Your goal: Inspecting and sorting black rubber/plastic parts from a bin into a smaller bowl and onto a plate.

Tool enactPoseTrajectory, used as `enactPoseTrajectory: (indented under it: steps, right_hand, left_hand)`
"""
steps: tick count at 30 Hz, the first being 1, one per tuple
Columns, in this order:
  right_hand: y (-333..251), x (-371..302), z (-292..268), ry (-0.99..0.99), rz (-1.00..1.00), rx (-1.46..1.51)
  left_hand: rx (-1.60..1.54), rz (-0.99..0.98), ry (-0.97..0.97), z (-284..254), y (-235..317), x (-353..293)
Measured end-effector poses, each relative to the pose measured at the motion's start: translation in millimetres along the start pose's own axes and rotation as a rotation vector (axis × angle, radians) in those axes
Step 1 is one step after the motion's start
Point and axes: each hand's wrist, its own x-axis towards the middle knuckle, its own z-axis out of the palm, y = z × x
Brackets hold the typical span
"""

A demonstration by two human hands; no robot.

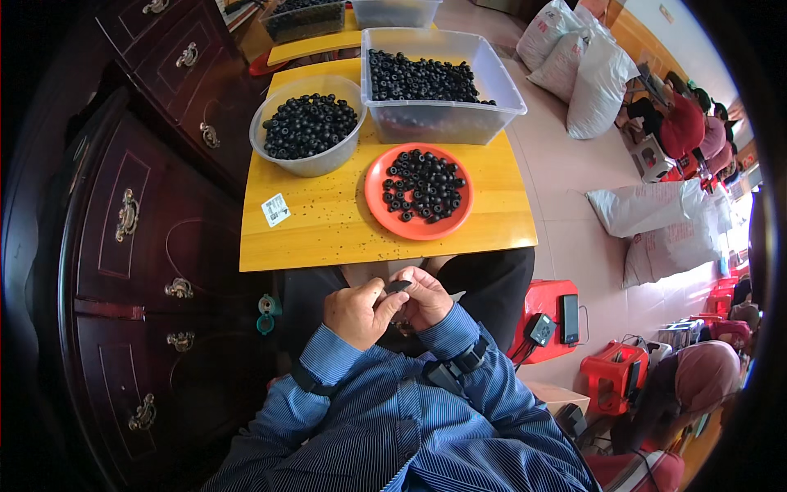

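Note:
My left hand (357, 314) and my right hand (427, 297) meet just off the near edge of the table, over my lap. Fingers of both are closed around a small black piece (398, 286). Its full shape is partly covered by my fingertips. Straight ahead on the yellow table (320, 238) stands an orange-red plate (379, 215), with many small round black parts (426, 184) on it, several showing a hole. Neither hand touches the plate.
Behind the plate stand a round translucent tub (320, 164) and a rectangular clear bin (447, 123), both holding black parts. A white label (275, 210) lies at left. Dark cabinets (156, 221) flank my left; a red stool (545, 307) with devices stands right. White sacks (602, 90) and seated people are farther right.

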Motion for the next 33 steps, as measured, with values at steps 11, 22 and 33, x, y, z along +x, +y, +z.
enactPoseTrajectory:
  steps: [11,22,33]
  right_hand:
    - [-1,3,0,-0.064,0.045,0.124]
    - [-6,7,18,-0.013,-0.030,-0.109]
    - [-41,56,48,0.074,-0.104,-0.384]
  left_hand:
    - [-0.284,-0.030,0.116,-8,-1,6]
    - [-0.632,-0.218,0.032,-7,-4,8]
    - [-0.440,-0.317,0.074,-26,-38,-13]
